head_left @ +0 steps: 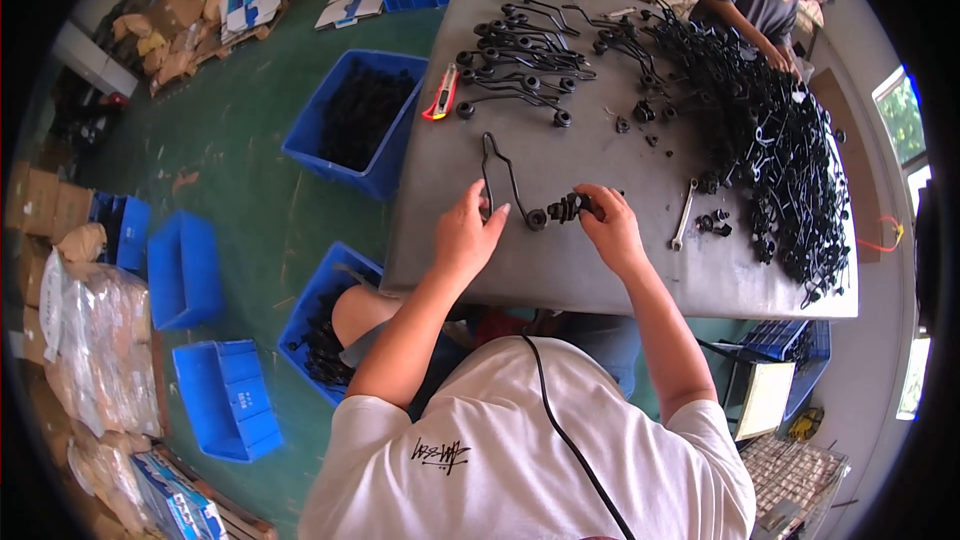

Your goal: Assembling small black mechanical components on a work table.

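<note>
The left hand (466,232) is pressing down on the bent black wire bracket (500,175), fingers loosely curled over its loop end — pinning it flat on the grey table (560,270), it seems. The right hand (608,227) is pinching the black fitting (566,207) at the wire's other end. At two o'clock a big tangle of black wire parts (780,160) is crowding the table; a wrench (684,212) is lying just right — a utility knife (441,93) at eleven.

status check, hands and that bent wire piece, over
Left hand pinning bent black wire part to grey table. Right hand gripping its black end fitting. Wrench lies clear, right.
</note>
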Available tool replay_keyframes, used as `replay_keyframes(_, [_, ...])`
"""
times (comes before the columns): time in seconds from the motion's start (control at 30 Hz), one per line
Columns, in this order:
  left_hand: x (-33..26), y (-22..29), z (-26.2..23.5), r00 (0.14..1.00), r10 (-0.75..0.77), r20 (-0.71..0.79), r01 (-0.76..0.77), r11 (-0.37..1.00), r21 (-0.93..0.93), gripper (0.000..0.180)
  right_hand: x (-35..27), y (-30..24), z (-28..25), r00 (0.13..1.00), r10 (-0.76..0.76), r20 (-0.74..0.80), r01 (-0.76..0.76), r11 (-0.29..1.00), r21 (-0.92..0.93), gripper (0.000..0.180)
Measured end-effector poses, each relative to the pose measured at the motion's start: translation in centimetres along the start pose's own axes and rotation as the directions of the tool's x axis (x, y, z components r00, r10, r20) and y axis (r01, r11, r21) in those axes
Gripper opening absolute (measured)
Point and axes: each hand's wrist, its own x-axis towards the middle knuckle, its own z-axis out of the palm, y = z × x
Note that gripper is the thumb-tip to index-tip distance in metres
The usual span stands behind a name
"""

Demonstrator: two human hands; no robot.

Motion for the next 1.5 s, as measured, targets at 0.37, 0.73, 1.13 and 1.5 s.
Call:
replay_keyframes(0.37, [-3.7,1.1,2.1,0.985,-0.044,0.167,0.066,0.99,-0.127,0.052,2.3,-3.7,2.6,0.992,-0.099,0.081,0.1,0.995,-0.018,0.04])
replay_keyframes(0.73, [0.2,-1.0,-1.1,0.974,0.113,0.199,-0.053,0.958,-0.283,0.042,2.3,-4.3,3.9,0.987,-0.113,0.111,0.124,0.988,-0.096,0.036])
replay_keyframes(1.13, [2.4,-0.3,-0.4,0.923,0.149,0.354,-0.102,0.984,-0.149,0.042,2.3,-4.5,3.9,0.983,-0.138,0.119,0.15,0.984,-0.093,0.035])
replay_keyframes(1.5, [4.5,-1.3,-2.2,0.847,0.184,0.498,-0.026,0.951,-0.307,0.036,2.6,-4.1,4.3,0.984,-0.149,0.098,0.162,0.978,-0.135,0.035])
